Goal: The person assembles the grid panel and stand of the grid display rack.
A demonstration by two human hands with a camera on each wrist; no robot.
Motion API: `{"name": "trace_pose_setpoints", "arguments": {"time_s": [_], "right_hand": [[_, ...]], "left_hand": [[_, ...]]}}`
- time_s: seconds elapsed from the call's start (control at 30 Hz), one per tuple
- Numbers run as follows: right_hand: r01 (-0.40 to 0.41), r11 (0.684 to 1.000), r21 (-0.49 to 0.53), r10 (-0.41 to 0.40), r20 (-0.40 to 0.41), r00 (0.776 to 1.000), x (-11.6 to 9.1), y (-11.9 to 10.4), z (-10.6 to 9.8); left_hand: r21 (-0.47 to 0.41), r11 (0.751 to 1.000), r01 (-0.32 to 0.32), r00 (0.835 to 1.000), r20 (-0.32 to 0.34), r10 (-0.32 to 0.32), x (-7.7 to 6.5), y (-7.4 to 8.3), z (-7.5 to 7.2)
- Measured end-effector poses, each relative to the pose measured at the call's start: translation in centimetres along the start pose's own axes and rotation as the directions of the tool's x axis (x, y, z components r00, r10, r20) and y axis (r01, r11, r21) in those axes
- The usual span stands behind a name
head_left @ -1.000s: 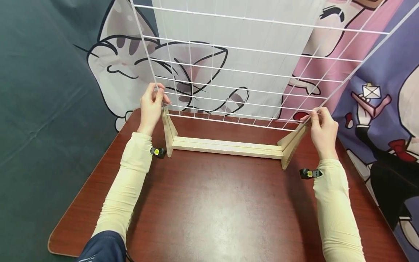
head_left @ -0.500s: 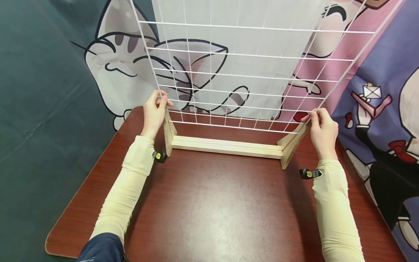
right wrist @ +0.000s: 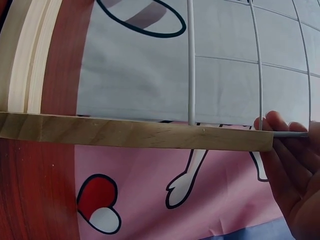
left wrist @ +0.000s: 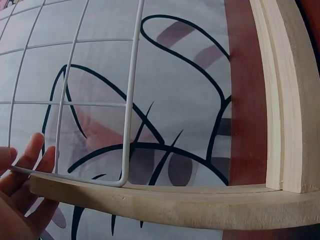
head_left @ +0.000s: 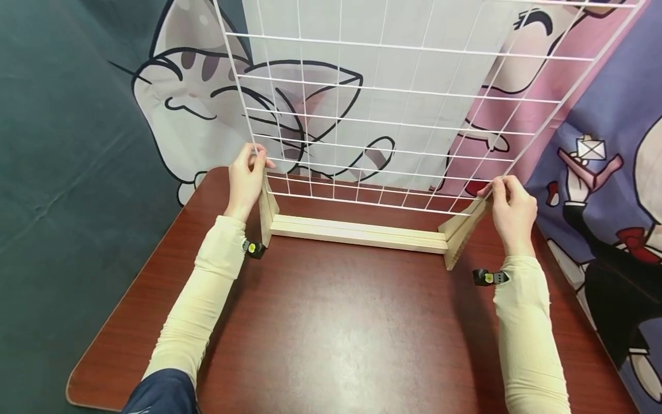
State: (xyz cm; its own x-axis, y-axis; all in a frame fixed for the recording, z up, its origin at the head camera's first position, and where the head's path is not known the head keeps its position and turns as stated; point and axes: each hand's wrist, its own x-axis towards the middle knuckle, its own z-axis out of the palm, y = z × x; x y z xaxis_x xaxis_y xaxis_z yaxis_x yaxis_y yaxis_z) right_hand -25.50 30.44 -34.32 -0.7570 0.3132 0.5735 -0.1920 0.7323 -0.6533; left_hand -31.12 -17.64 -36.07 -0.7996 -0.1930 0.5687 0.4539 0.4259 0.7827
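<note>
A white wire grid panel [head_left: 414, 47] stands tilted above a pale wooden stand with a crossbar [head_left: 357, 234] and two tapered end pieces. My left hand [head_left: 247, 181] pinches the grid's left side wire at the tip of the left end piece [head_left: 266, 215]. On the other side, my right hand [head_left: 515, 213] pinches the right side wire beside the tip of the right end piece [head_left: 460, 236]. In the left wrist view the grid's rounded lower corner [left wrist: 123, 181] lies along the end piece [left wrist: 165, 204]. The right wrist view has the opposite lower corner hidden behind the wood [right wrist: 135, 134].
The stand rests on a reddish-brown table [head_left: 331, 322] with a rounded front left corner. Behind it hangs a cloth printed with cartoon figures [head_left: 191, 109]; a plain dark green cloth [head_left: 67, 144] hangs at the left. Both forearms wear pale sleeves.
My left hand has moved down and slightly right, bringing the grid's left side lower. The grid's bottom edge now sits a little lower between the end pieces. My right hand has barely shifted.
</note>
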Motion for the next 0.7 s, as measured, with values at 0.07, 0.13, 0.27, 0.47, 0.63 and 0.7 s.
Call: {"name": "trace_pose_setpoints", "arguments": {"time_s": [0.07, 0.13, 0.27, 0.47, 0.63, 0.7], "right_hand": [[-0.014, 1.000, -0.008, 0.014, 0.000, 1.000, -0.02, -0.11, -0.01], [-0.026, 1.000, -0.014, 0.026, -0.002, 1.000, -0.02, -0.16, 0.02], [-0.030, 0.999, -0.019, 0.030, -0.010, 1.000, -0.03, -0.11, 0.13], [-0.010, 1.000, -0.016, 0.010, -0.024, 1.000, -0.38, 0.08, 0.37], [0.003, 1.000, 0.005, -0.002, -0.061, 0.998, -0.68, 0.25, 0.56], [0.007, 1.000, 0.004, -0.007, -0.090, 0.996, -0.74, 0.30, 0.64]], "left_hand": [[0.009, 1.000, 0.001, 1.000, 0.002, -0.001, 0.00, -0.06, -0.02], [0.022, 1.000, 0.001, 1.000, 0.006, -0.001, 0.01, -0.15, -0.02], [0.045, 0.999, -0.009, 1.000, 0.021, 0.008, 0.05, -0.34, -0.04], [0.070, 0.998, -0.001, 0.999, 0.032, -0.001, -0.43, -0.46, -0.21], [0.066, 0.998, 0.001, 0.999, 0.034, -0.003, -0.73, -0.56, -0.23], [0.067, 0.998, -0.003, 0.999, 0.034, 0.001, -0.72, -0.61, -0.18]]}}
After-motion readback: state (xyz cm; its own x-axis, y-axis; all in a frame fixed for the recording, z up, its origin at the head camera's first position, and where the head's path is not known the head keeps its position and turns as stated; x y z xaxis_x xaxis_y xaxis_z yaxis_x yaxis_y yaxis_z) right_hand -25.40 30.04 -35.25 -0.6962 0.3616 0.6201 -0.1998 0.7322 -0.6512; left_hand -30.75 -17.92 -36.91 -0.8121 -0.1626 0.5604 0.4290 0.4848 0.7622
